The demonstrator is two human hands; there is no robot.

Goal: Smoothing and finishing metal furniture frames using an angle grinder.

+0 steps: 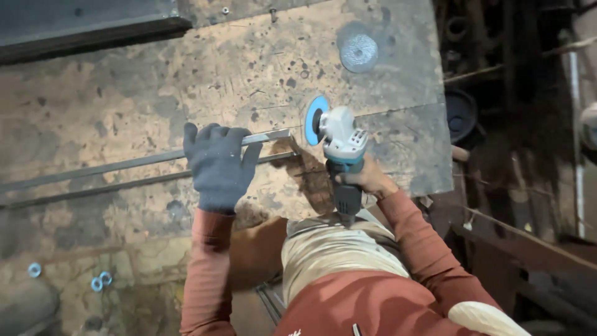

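Observation:
My left hand [219,163], in a dark blue knit glove, presses down on a long metal bar [124,165] lying across the rusty steel table [186,74]. The bar's right end [277,135] sticks out past my fingers. My bare right hand [367,177] grips the body of a teal and grey angle grinder [341,149]. Its blue disc [316,112] stands on edge just right of the bar's end. Whether disc and bar touch I cannot tell.
A second thin bar [93,190] runs parallel below the first. A worn grey grinding disc [359,52] lies at the table's far right. Small blue rings [99,281] sit on the floor at lower left. Dark scrap metal and rods fill the right side.

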